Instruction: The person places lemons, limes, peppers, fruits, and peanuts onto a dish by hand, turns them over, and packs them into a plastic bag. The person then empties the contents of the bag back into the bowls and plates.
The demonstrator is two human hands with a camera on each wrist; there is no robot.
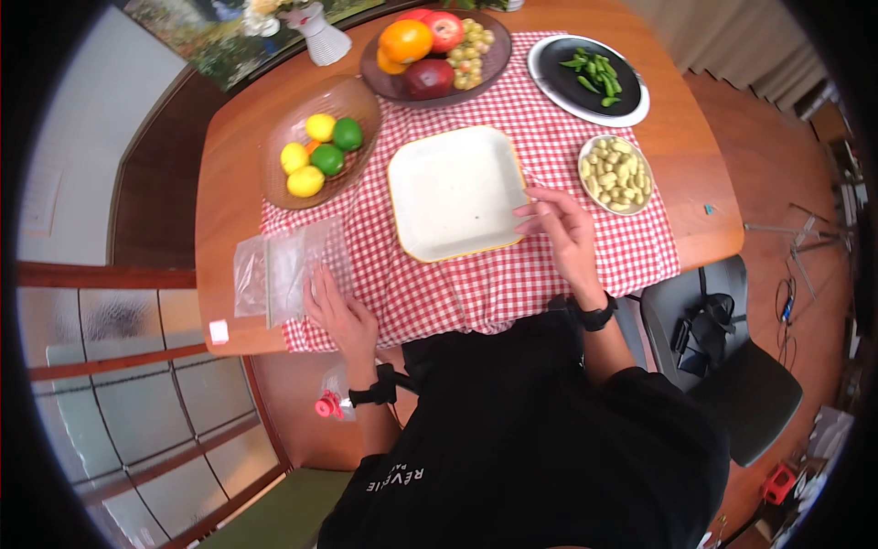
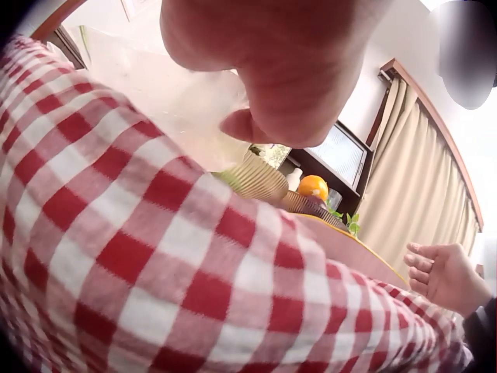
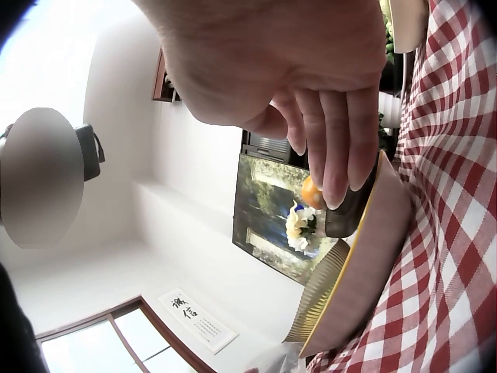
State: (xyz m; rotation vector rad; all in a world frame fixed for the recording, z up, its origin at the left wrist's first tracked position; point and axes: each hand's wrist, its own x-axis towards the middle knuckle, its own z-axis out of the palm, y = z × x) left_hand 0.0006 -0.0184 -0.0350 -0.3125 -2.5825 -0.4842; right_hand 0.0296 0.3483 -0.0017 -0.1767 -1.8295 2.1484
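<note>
My left hand [image 1: 340, 316] lies low over the checked cloth, its fingertips at the edge of a clear plastic zip bag [image 1: 286, 274] on the table's left side. In the left wrist view the translucent bag [image 2: 171, 101] shows behind that hand. Relaxed fingers of my right hand [image 1: 567, 236] reach over the right rim of a white enamel tray [image 1: 457, 194] with a yellow edge. The tray holds only a small dark speck. From the right wrist, the tray's outer wall [image 3: 365, 264] appears just below my right hand's straight fingers.
Lemons and limes fill a brown basket [image 1: 274, 188]; a fruit bowl [image 1: 389, 90] stands behind the tray. To the right are green peppers [image 1: 596, 73] on a black plate and a bowl of peanuts [image 1: 615, 176]. A white vase [image 1: 318, 38] stands at the back. A chair [image 1: 745, 393] stands right.
</note>
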